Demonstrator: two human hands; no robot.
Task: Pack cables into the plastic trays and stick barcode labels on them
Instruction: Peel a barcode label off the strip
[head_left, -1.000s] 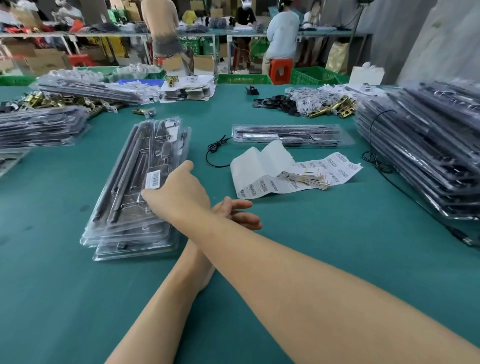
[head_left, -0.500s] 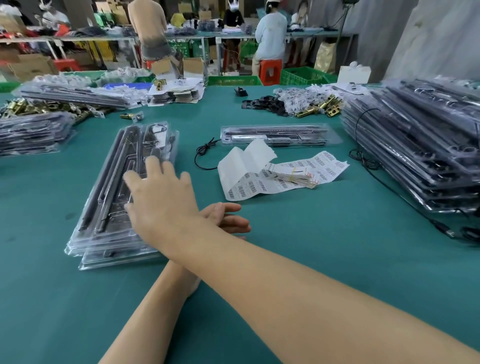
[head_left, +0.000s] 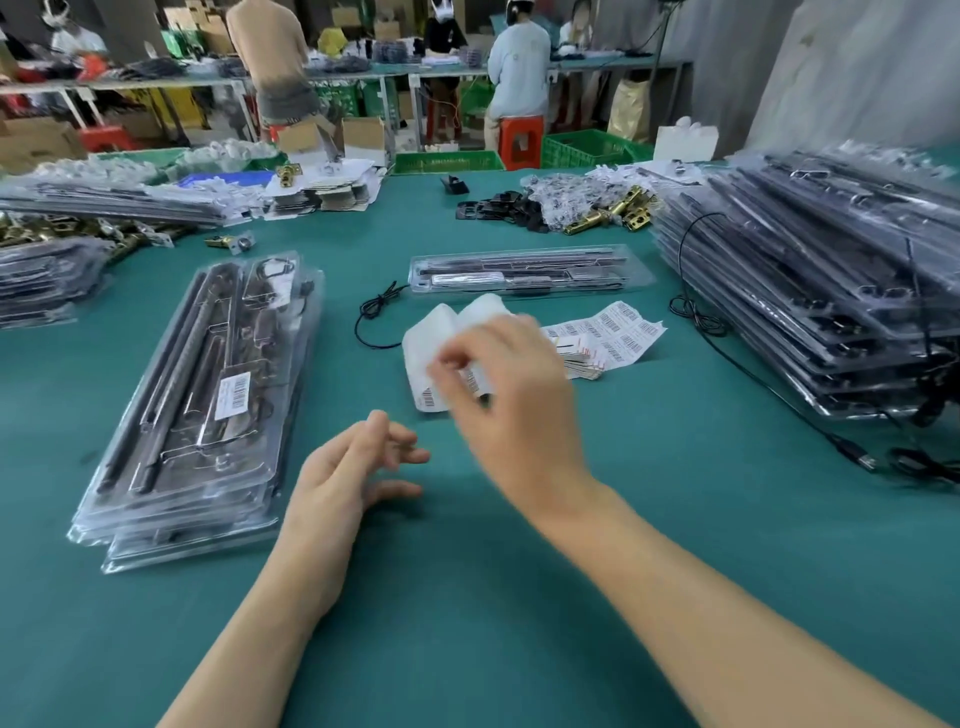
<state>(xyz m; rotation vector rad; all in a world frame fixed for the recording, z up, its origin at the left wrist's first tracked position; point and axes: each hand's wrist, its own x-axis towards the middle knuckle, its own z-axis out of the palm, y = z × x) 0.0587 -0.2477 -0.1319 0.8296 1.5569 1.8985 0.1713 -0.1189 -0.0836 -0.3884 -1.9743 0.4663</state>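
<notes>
White label sheet (head_left: 441, 338) lies just under the blurred right hand (head_left: 509, 384), its curled fingertips at the sheet's near edge, though whether they pinch a label I cannot tell; the left hand (head_left: 353, 473) rests empty, loosely curled, on the table (head_left: 467, 597). Judging by this, a barcode is being fetched; next comes peeling one cleanly for the single tray (head_left: 524, 273) beyond.

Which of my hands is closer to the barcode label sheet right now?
Right. The right hand is over the barcode label sheet, covering part of it. The left hand hangs short of it, nearer the person, holding nothing.
</notes>
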